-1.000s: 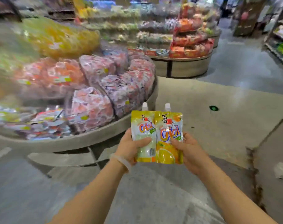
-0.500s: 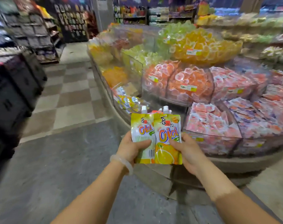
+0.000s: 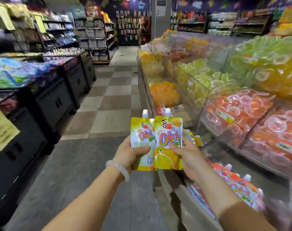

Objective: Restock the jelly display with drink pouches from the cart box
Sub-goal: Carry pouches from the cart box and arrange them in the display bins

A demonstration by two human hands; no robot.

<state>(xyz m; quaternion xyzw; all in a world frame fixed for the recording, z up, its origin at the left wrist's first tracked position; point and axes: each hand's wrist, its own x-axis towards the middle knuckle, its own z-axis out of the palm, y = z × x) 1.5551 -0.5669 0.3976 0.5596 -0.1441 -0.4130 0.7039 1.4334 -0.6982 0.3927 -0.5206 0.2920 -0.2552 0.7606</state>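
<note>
At the centre of the frame the left hand (image 3: 130,153) grips the left pouch (image 3: 142,140), thumb across its front and fingers (image 3: 142,148) curled behind, while the right hand (image 3: 187,155) pinches the right pouch (image 3: 168,142) at its right edge. The two drink pouches stand upright side by side, long axes vertical, white spouts pointing to the top of the frame, printed fronts toward the camera; the right one overlaps the left one's edge. A pale bracelet (image 3: 118,169) circles the left wrist. Just behind and right of the pouches runs the jelly display (image 3: 225,100), its clear bins heaped with orange, yellow and green jelly cups. More pouches (image 3: 238,184) lie in its lower tier at lower right. Black cabinets (image 3: 50,104) line the left of the frame across a checkered floor (image 3: 111,90).
</note>
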